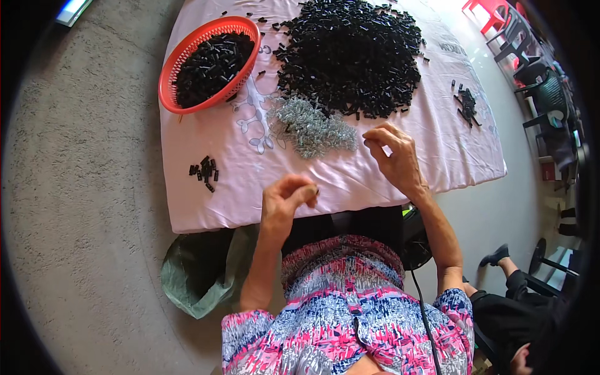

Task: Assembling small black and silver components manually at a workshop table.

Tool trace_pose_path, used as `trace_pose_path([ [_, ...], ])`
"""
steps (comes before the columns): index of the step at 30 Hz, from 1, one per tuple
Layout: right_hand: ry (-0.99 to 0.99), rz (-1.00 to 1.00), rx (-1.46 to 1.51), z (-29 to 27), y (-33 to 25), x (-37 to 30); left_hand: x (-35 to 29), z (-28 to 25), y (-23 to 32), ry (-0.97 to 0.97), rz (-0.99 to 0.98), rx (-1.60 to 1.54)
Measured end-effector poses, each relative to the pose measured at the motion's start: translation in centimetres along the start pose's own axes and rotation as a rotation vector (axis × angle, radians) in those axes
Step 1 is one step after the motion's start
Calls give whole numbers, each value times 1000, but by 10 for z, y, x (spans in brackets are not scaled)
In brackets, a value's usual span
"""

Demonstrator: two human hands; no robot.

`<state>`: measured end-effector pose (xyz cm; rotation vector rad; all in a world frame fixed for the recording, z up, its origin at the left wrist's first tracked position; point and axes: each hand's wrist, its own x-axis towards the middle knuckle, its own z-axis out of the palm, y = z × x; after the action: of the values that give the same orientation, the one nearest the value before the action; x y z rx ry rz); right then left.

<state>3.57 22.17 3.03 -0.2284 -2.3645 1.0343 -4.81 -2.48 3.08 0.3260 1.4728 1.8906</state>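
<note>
My left hand (286,203) is above the table's front edge, thumb and forefinger pinched. A small dark bit shows at its fingertips, too small to name. Farther right, my right hand (395,156) bends over the cloth with thumb and fingertips together; whatever is between them is too small to make out. Its fingertips are beside a tangled heap of small silvery pieces (315,128), which look like fine metal springs. Behind that heap spreads a big pile of short black plastic pieces (350,59). A small group of black pieces (204,173) lies left of my left hand.
A red plastic basket (167,94) of black pieces stands at the table's far left. More black pieces (467,106) lie at the right on the pink cloth (350,187). A green sack (178,281) hangs open below the front-left edge. Another person's leg (515,281) and stacked chairs (515,34) are at right.
</note>
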Motion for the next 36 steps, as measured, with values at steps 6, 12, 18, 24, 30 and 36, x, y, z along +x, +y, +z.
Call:
trace_pose_path([
  [6, 21, 95, -42, 11, -10, -11, -45, -13, -23, 18, 12, -253],
  [12, -12, 41, -52, 37, -25, -13, -35, -3, -34, 29, 25, -362],
  [18, -13, 33, -326, 56, -25, -10, -38, 0, -36, 31, 3, -434],
  [24, -52, 107, -308, 55, -33, -10, -39, 1, -40, 16, -15, -437],
  [30, 30, 160, -38, 34, -36, -35, -27, 10, -36, -18, -51, -322],
  [36, -54, 472, 784, 14, -48, -48, -8, 28, -31, -19, 110, -190],
])
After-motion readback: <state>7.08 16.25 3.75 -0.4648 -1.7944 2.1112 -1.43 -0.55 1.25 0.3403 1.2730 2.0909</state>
